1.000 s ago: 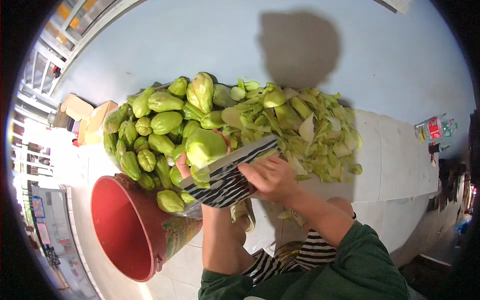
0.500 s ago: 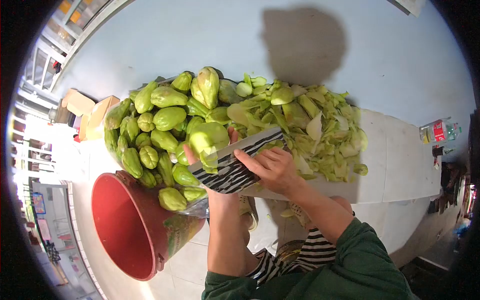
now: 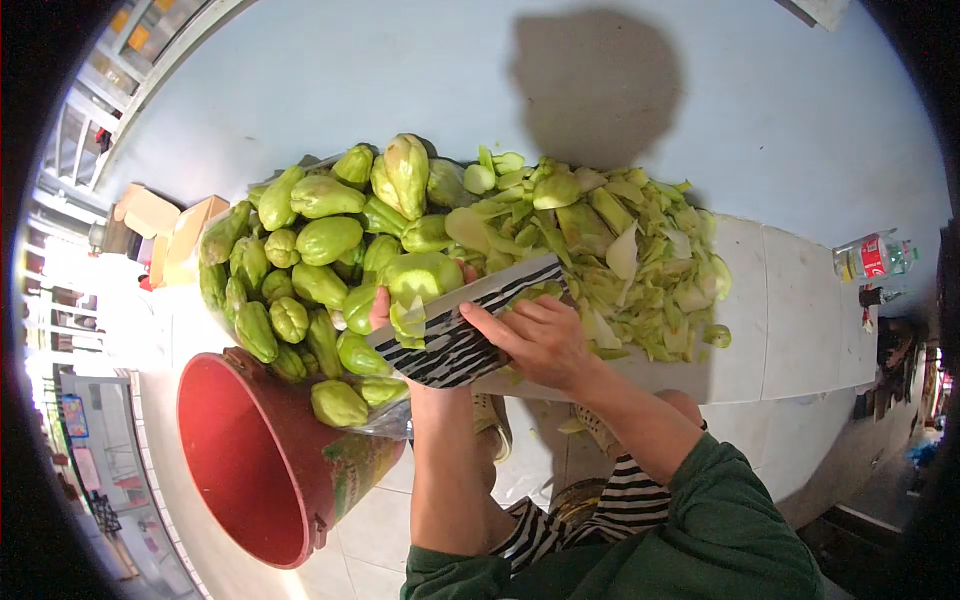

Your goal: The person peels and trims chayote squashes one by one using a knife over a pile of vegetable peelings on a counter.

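A partly peeled pale green chayote [image 3: 425, 272] sits in my left hand [image 3: 381, 308], whose thumb and fingertips show on either side of it. Across the chayote's near side lies a broad knife [image 3: 450, 335], its shiny blade striped black and white like the shorts below. My right hand [image 3: 545, 340] is closed on the knife at its right end, index finger laid along the blade; the handle is hidden. A strip of peel [image 3: 408, 322] hangs at the blade's edge by the chayote. The blade covers most of my left palm.
Unpeeled chayotes [image 3: 330, 240] are heaped at left, beside a pile of peelings [image 3: 640, 270] at right. A red bucket [image 3: 240, 460] lies tilted at front left. A plastic bottle [image 3: 875, 258] is at far right, and cardboard boxes [image 3: 185, 235] stand at far left.
The view has shifted slightly, so the heap, bucket and hands appear a little further left. Both hands keep their hold, with the knife still against the chayote.
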### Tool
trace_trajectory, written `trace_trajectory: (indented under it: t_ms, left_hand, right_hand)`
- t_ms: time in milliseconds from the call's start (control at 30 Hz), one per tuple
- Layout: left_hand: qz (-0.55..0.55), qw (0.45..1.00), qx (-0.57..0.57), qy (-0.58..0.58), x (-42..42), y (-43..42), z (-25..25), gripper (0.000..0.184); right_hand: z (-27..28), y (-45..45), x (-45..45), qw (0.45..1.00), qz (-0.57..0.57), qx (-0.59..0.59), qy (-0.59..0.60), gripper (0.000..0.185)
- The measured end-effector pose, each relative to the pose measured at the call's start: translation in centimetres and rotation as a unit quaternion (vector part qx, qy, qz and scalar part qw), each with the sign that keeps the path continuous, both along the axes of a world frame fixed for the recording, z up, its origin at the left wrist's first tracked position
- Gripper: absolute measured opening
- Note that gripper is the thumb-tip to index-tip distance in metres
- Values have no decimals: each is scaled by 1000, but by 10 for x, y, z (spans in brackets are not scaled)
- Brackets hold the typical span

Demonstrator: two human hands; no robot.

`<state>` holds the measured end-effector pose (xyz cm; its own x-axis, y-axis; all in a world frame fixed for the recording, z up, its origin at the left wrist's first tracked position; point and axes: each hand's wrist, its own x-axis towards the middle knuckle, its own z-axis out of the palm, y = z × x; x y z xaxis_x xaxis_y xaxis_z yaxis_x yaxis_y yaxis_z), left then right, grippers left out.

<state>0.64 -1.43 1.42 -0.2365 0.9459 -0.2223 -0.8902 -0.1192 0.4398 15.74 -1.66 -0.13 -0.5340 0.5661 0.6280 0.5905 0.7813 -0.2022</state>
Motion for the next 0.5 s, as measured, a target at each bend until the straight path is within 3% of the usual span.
trace_trajectory:
  t_ms: [67, 167, 500]
  left_hand:
    - [-40, 996, 60, -48, -7, 1, -12, 59]
    - [2, 998, 2, -61, -2, 4, -11, 58]
    - [-19, 999, 14, -45, 3, -1, -6, 53]
  right_hand:
    - [-1, 0, -1, 1000, -1, -7, 14, 59]
    - [-1, 1, -1, 1000, 4, 3, 27, 60]
    - [-4, 1, 0, 1000, -20, -8, 7, 59]
